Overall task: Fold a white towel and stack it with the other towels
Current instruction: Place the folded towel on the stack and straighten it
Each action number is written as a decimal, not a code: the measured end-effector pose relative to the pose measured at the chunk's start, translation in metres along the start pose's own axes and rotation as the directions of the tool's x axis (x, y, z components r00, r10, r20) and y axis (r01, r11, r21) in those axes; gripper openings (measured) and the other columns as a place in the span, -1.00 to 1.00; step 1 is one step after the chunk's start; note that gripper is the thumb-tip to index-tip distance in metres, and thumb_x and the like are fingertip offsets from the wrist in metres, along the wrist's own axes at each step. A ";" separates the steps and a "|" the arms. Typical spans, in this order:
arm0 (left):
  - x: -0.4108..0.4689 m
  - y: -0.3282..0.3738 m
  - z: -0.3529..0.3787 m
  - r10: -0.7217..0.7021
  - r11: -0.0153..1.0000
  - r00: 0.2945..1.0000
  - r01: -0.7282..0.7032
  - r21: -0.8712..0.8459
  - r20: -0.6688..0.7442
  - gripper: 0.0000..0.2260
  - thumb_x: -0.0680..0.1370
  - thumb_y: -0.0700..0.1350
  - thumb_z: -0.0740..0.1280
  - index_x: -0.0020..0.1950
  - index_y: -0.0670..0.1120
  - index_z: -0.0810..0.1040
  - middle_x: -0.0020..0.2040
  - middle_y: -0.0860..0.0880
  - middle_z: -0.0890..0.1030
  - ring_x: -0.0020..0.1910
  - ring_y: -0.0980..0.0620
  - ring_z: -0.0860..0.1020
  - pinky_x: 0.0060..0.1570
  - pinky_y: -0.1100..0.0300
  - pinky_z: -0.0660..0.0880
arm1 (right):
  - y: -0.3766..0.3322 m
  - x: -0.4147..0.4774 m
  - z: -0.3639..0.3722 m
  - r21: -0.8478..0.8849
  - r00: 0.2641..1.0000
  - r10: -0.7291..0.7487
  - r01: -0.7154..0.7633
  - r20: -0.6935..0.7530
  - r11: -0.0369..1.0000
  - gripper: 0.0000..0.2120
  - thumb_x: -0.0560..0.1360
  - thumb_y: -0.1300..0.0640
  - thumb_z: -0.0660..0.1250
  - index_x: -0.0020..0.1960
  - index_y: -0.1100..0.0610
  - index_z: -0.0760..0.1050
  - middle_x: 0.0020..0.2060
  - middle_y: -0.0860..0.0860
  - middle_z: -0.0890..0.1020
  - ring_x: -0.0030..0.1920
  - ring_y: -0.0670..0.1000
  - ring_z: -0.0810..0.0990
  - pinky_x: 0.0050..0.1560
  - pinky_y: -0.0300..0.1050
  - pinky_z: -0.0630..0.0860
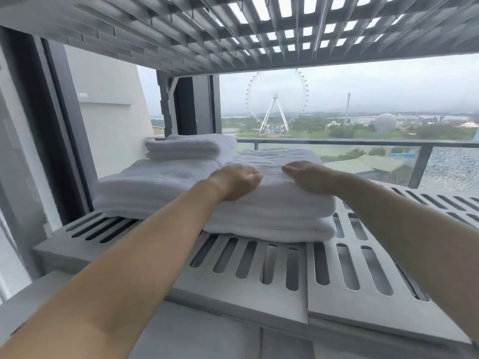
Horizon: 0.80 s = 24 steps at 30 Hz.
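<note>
A folded white towel (280,203) lies on top of another folded towel (272,230) on a grey slotted shelf (350,270). My left hand (237,181) and my right hand (308,177) both rest palm down on the top towel, close together, fingers bent onto the cloth. Left of this pile lies a wider folded towel (145,187), and a smaller folded pile (186,147) sits on it at the back. I cannot tell whether the fingers pinch the cloth.
A second slotted shelf (233,29) hangs close overhead. A dark window frame (59,130) stands at the left. Behind the towels runs a glass balcony rail (363,145). Bare slotted shelf extends to the right of the pile.
</note>
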State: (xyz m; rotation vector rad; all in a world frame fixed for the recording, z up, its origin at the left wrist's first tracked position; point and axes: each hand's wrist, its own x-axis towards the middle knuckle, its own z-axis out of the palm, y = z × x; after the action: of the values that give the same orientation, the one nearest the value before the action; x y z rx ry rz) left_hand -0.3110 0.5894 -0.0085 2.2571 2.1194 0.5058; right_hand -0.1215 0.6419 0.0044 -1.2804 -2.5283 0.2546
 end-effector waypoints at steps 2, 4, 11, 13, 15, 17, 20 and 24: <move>-0.004 -0.005 0.019 -0.092 0.993 0.992 0.084 0.083 0.092 -0.55 0.57 0.21 -0.12 0.46 0.20 0.12 0.54 0.06 0.05 0.51 -0.04 0.00 0.42 -0.12 -0.08 | 0.012 0.001 0.012 -0.089 0.999 -0.001 0.004 0.039 0.996 -0.53 0.60 -0.10 -0.01 0.43 0.08 0.24 0.48 0.07 0.18 0.48 0.05 0.07 0.45 -0.08 -0.06; -0.013 -0.011 0.036 -0.120 0.991 0.992 0.116 0.071 0.044 -0.54 0.54 0.26 -0.17 0.46 0.31 -0.04 0.54 0.12 -0.09 0.51 -0.01 -0.13 0.40 -0.13 -0.17 | 0.021 0.001 0.022 -0.095 0.997 -0.035 0.041 0.064 0.995 -0.53 0.59 -0.12 0.00 0.46 0.02 0.17 0.50 0.01 0.12 0.49 0.01 -0.02 0.46 -0.08 -0.15; -0.013 -0.010 0.036 -0.079 0.990 0.997 0.080 0.118 -0.016 -0.53 0.55 0.26 -0.18 0.47 0.28 -0.01 0.55 0.07 -0.03 0.52 -0.04 -0.07 0.39 -0.20 -0.21 | 0.027 0.007 0.027 -0.180 0.998 -0.063 0.065 0.021 0.982 -0.51 0.58 -0.15 -0.05 0.47 -0.02 0.13 0.50 0.03 0.12 0.50 0.02 -0.03 0.47 0.01 -0.15; -0.012 -0.011 0.035 -0.076 0.991 0.997 0.076 0.109 -0.005 -0.52 0.55 0.26 -0.17 0.47 0.26 0.01 0.55 0.06 0.00 0.51 -0.06 -0.05 0.39 -0.20 -0.23 | 0.027 0.006 0.028 -0.188 0.998 -0.067 0.067 0.005 0.980 -0.50 0.57 -0.16 -0.06 0.47 -0.03 0.13 0.50 0.03 0.13 0.50 0.01 -0.03 0.47 0.01 -0.13; -0.010 -0.012 0.034 -0.078 0.992 0.997 0.077 0.103 -0.002 -0.51 0.55 0.27 -0.17 0.48 0.26 0.02 0.55 0.06 0.01 0.51 -0.06 -0.03 0.39 -0.20 -0.23 | 0.026 0.005 0.028 -0.137 0.997 -0.060 0.053 -0.051 0.989 -0.52 0.57 -0.15 -0.01 0.45 -0.04 0.19 0.49 0.02 0.16 0.49 -0.01 0.00 0.47 -0.05 -0.14; -0.010 -0.013 0.035 -0.070 0.993 0.997 0.071 0.099 -0.011 -0.51 0.54 0.27 -0.17 0.48 0.25 0.02 0.54 0.06 0.02 0.51 -0.05 -0.02 0.39 -0.20 -0.21 | 0.024 0.001 0.029 -0.108 0.992 -0.071 0.060 -0.103 0.992 -0.55 0.57 -0.14 0.03 0.43 -0.05 0.24 0.48 0.00 0.20 0.48 -0.03 0.03 0.43 -0.10 -0.12; -0.012 -0.013 0.036 -0.053 0.994 0.998 0.055 0.093 -0.028 -0.50 0.54 0.27 -0.17 0.48 0.24 0.03 0.54 0.05 0.03 0.51 -0.03 0.00 0.39 -0.20 -0.17 | 0.019 -0.006 0.029 -0.086 0.983 -0.075 0.061 -0.168 0.994 -0.59 0.57 -0.11 0.06 0.39 -0.07 0.31 0.45 -0.03 0.25 0.46 -0.03 0.09 0.43 -0.09 -0.05; -0.020 -0.008 0.035 -0.028 0.987 0.991 0.048 0.155 -0.129 -0.50 0.55 0.23 -0.16 0.46 0.16 0.15 0.51 -0.03 0.18 0.48 -0.07 0.11 0.36 -0.29 -0.11 | 0.006 -0.022 0.033 -0.015 0.923 -0.042 0.039 -0.383 0.999 -0.70 0.54 0.01 0.16 0.23 -0.01 0.49 0.33 -0.02 0.44 0.35 0.00 0.33 0.34 -0.09 0.22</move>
State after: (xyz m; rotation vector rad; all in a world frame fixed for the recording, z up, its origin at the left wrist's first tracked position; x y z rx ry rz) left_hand -0.3116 0.5781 -0.0486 2.3181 2.3370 0.5105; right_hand -0.1156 0.6275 -0.0321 -1.1478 -2.2177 -0.0171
